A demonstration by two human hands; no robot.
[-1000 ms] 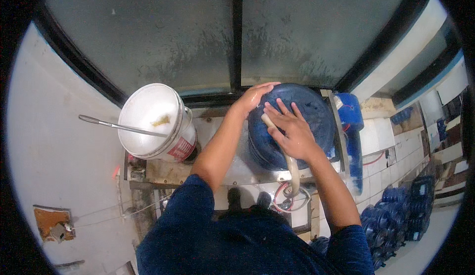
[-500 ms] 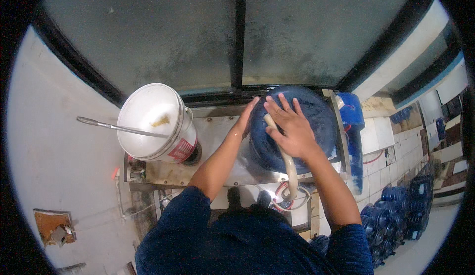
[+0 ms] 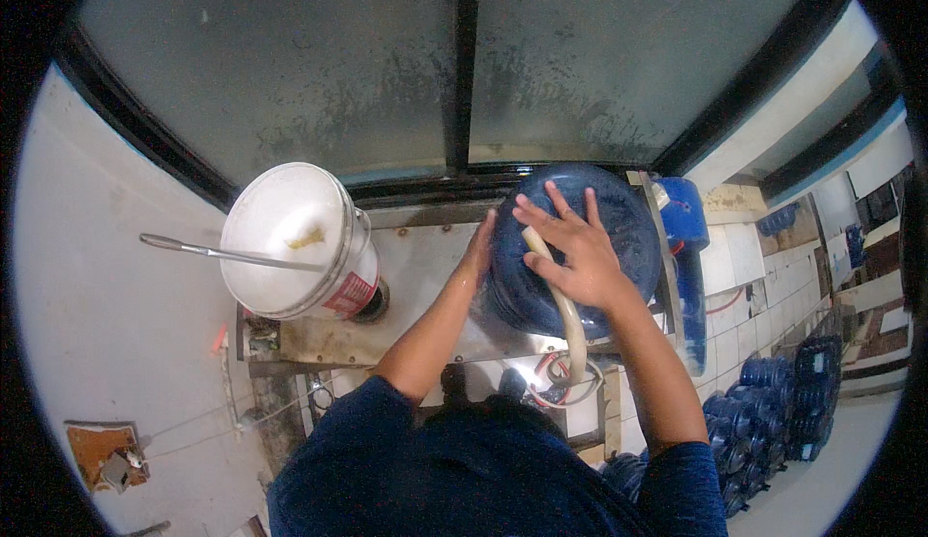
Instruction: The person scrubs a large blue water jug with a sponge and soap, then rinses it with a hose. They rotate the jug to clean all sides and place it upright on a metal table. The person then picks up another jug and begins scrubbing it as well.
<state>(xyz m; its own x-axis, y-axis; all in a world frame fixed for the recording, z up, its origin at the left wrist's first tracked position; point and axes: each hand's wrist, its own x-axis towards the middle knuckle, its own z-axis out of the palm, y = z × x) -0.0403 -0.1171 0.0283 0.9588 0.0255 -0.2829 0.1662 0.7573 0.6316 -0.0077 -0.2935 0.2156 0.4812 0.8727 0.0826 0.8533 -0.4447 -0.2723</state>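
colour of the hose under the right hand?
Pale cream or beige. The hose runs over the dark blue water jug, under the right hand; head view.

Pretty grimy little workspace here: a big frosted window (image 3: 464, 63) with dark frames fills the top, split by a black center bar, and the glass looks streaked and dirty. On the left there's a plain pale wall (image 3: 97, 295) with a small rusty-orange bracket (image 3: 104, 452) low down. A stained metal counter (image 3: 416, 286) sits under the window. Off to the right the wall is white tile (image 3: 739, 276), and the floor there has rows of stacked blue water jugs (image 3: 773, 411)
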